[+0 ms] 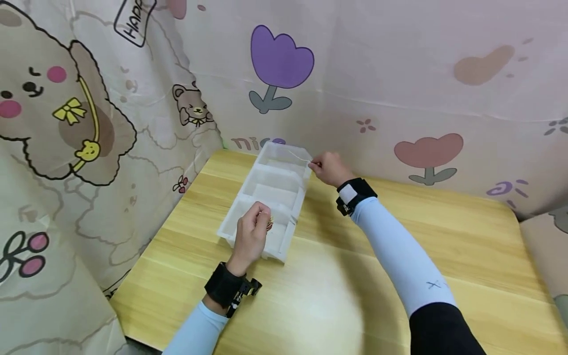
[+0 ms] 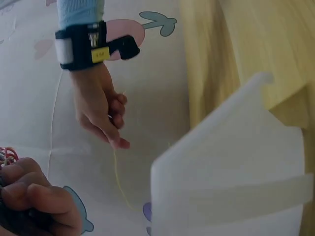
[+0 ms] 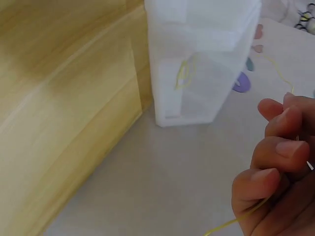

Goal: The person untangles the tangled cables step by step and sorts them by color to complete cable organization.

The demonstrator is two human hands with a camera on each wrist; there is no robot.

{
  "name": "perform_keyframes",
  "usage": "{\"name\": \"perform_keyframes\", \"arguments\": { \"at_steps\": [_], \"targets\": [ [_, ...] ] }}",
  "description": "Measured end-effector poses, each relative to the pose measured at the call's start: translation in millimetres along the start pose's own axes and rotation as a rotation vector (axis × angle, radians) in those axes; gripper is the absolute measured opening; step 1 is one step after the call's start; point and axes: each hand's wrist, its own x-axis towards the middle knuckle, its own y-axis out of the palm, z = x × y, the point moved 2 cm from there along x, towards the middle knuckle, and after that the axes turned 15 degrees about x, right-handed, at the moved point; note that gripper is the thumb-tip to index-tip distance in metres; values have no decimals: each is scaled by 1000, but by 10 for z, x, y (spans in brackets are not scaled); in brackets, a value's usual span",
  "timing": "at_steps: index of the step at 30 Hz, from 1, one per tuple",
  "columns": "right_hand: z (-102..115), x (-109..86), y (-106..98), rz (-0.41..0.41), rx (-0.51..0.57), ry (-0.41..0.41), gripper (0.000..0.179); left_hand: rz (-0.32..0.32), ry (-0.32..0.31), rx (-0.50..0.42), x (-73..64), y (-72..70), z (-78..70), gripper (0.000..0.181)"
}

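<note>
My right hand (image 1: 330,168) pinches a thin yellow wire (image 1: 298,157) at the far right corner of a white three-compartment bin (image 1: 271,192). In the right wrist view one end of the wire trails below the curled fingers, and a yellow loop (image 3: 183,76) shows through the bin's translucent wall. Over the near compartment, my left hand (image 1: 250,234) grips a bundle of coloured wires (image 1: 269,223). Red and pale strands of it stick out above the fist in the left wrist view (image 2: 9,155); the rest is hidden in the hand.
The bin stands lengthwise on a wooden table (image 1: 355,276), its far end close to a printed curtain (image 1: 355,98). Another curtain (image 1: 133,197) hangs along the table's left edge. Black straps (image 1: 224,286) with small cameras sit on both wrists.
</note>
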Motion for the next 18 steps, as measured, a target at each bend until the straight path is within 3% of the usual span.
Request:
{"name": "perform_keyframes", "arguments": {
  "at_steps": [6,15,18],
  "targets": [
    [-48,223,190,59,-76,44,22,8,-16,4,-37,-128,-202,20],
    [-71,434,381,64,-60,99,26,-5,-18,-10,-14,-109,-209,21],
    [-54,462,404,74,-27,109,30,-10,-14,-7,5,-44,-95,22]
  ]
}}
